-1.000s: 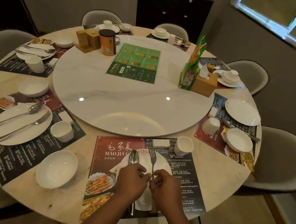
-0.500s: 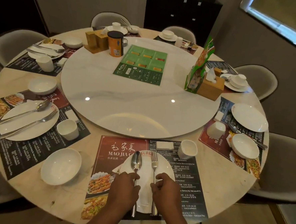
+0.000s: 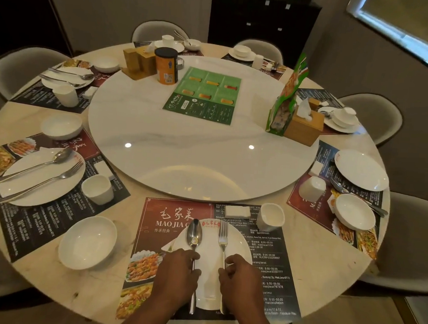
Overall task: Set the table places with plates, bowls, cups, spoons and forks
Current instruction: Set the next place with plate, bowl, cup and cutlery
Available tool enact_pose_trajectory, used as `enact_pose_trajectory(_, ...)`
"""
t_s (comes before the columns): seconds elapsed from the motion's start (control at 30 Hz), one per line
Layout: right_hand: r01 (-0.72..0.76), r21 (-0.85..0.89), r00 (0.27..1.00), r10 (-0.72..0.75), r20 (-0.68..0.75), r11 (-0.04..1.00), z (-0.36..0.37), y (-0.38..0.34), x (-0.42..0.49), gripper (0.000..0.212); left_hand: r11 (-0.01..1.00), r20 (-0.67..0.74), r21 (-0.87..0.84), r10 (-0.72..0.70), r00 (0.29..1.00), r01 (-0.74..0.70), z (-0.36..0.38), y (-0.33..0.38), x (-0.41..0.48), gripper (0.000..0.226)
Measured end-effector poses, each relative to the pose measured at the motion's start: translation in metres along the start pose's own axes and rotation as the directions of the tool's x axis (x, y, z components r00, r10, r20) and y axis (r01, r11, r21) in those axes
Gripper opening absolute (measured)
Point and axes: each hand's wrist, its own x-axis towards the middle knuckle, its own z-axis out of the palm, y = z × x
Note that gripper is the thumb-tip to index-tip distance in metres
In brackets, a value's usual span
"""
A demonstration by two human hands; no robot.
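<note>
A white plate point(image 3: 237, 248) lies on the near placemat point(image 3: 271, 265) at the table's front edge. A spoon point(image 3: 194, 234) and a fork point(image 3: 222, 240) lie side by side on the plate, handles toward me. My left hand point(image 3: 178, 272) pinches the spoon's handle. My right hand point(image 3: 241, 276) pinches the fork's handle. A white cup point(image 3: 271, 216) stands at the placemat's far right, beside a folded white napkin point(image 3: 237, 211). A white bowl point(image 3: 87, 241) sits left of the placemat.
A large lazy Susan point(image 3: 198, 158) fills the table's centre, carrying a green menu point(image 3: 204, 95), an orange can point(image 3: 166, 65) and a wooden tissue box point(image 3: 304, 126). Other places around the table hold plates, bowls, cups and cutlery. Grey chairs ring the table.
My hands have slid back along the handles and moved apart. The spoon and fork now lie parallel and further apart on the plate. The camera has shifted slightly.
</note>
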Motion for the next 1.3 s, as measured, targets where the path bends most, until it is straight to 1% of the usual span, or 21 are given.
enact_pose_trajectory(0.43,0.024,0.028,0.999,-0.023,-0.023,0.999,0.001,0.002,-0.001,0.020,1.000,0.022,0.023,0.001,1.000,-0.002,-0.002,0.002,-0.002,0.033)
enact_pose_trajectory(0.63,0.015,0.037,1.000,-0.014,-0.026,0.999,0.003,0.003,-0.001,0.023,1.000,0.022,0.012,-0.003,1.000,0.002,-0.002,0.001,-0.001,0.032)
enact_pose_trajectory(0.77,0.016,0.025,0.999,-0.015,-0.028,1.000,0.003,0.003,-0.001,0.018,1.000,0.026,0.007,0.006,1.000,-0.006,0.001,-0.001,0.001,0.033)
enact_pose_trajectory(0.87,0.007,0.022,1.000,-0.008,0.001,1.000,0.002,0.004,-0.001,0.013,1.000,0.030,0.005,0.007,1.000,-0.007,0.002,-0.002,0.001,0.034)
enact_pose_trajectory(0.93,0.003,0.025,1.000,-0.003,0.006,1.000,0.002,0.005,-0.001,0.016,1.000,0.032,0.006,0.009,0.999,-0.009,0.002,-0.002,0.001,0.034)
enact_pose_trajectory(1.0,0.014,0.017,1.000,-0.014,-0.016,1.000,0.003,0.006,-0.001,0.023,1.000,0.026,-0.002,0.016,1.000,-0.016,0.001,-0.005,0.000,0.034)
enact_pose_trajectory(1.1,0.086,-0.082,0.989,-0.095,-0.109,0.993,0.003,0.000,-0.001,0.030,0.999,-0.016,-0.033,0.007,1.000,-0.007,-0.007,-0.006,-0.003,0.030)
enact_pose_trajectory(1.17,0.174,-0.084,0.970,-0.186,-0.156,0.981,0.002,-0.014,0.000,0.028,0.997,-0.075,-0.080,-0.022,0.997,0.016,-0.018,-0.009,-0.005,0.026)
enact_pose_trajectory(1.23,0.275,-0.042,0.950,-0.278,-0.143,0.961,0.006,-0.037,-0.001,0.026,0.990,-0.135,-0.133,-0.054,0.989,0.036,-0.037,-0.016,-0.007,0.021)
enact_pose_trajectory(1.3,0.371,-0.003,0.925,-0.370,-0.087,0.928,0.018,-0.066,-0.003,0.029,0.990,-0.201,-0.137,-0.060,0.978,0.032,-0.062,-0.027,-0.007,0.015)
